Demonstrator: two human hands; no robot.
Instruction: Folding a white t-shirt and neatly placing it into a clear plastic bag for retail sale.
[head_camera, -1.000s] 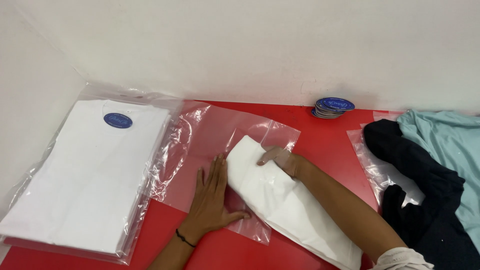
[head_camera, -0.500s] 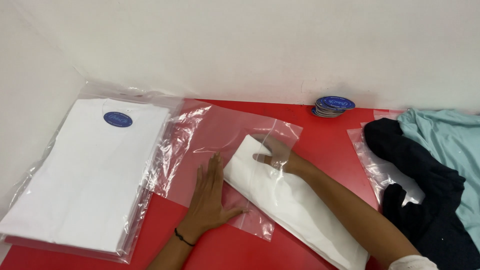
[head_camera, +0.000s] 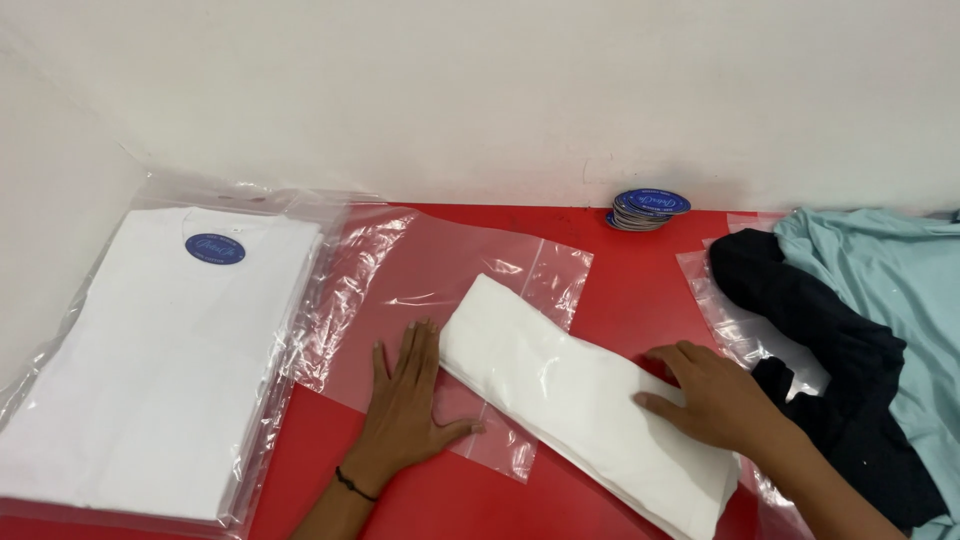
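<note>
1. Head view, centre of the frame: the left hand (head_camera: 408, 400) is lying flat, fingers spread wide, on the clear plastic bag (head_camera: 440, 290), apparently pinning it to the red table (head_camera: 620, 290) so it is not sliding
2. Lower right of centre: the right hand (head_camera: 715, 400) is resting palm down with fingers loosely spread on the outer end of the folded white garment (head_camera: 570, 390), gripping nothing, seemingly placed to push it along
3. The garment is lying diagonally, its upper left end inside the bag's mouth, the rest sticking out over the table
4. Left of the frame: a stack of bagged white shirts (head_camera: 150, 360) is sitting sealed, a blue oval sticker (head_camera: 215, 248) on top
5. Upper middle: a pile of blue stickers (head_camera: 648, 208) is waiting by the wall
6. Right edge: dark and teal garments (head_camera: 850, 310) are lying loose over another clear bag
</note>
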